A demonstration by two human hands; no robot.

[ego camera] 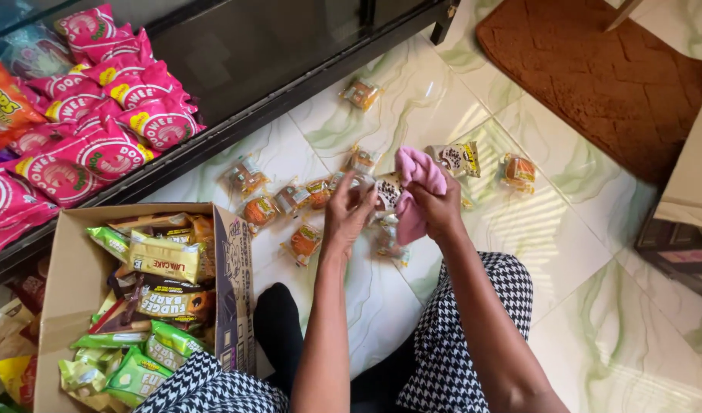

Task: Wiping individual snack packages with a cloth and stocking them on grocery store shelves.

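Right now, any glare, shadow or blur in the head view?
Head view: sunlight stripes glare on the glossy floor tiles; left hand and right hand with the pink cloth are slightly motion-soft; the glass shelf top reflects darkly; the cardboard box is evenly lit.

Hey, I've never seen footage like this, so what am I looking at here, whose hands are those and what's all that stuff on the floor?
This single picture comes from a camera worn on a person's head, looking down at their own hands. They sit on a marble-patterned tiled floor. The right hand holds a pink cloth against a small wrapped snack cake, which the left hand touches with its fingers. More wrapped cakes lie scattered on the tiles. To the left sits an open cardboard box of snack packets, and pink snack bags fill a dark shelf. A brown mat lies top right.
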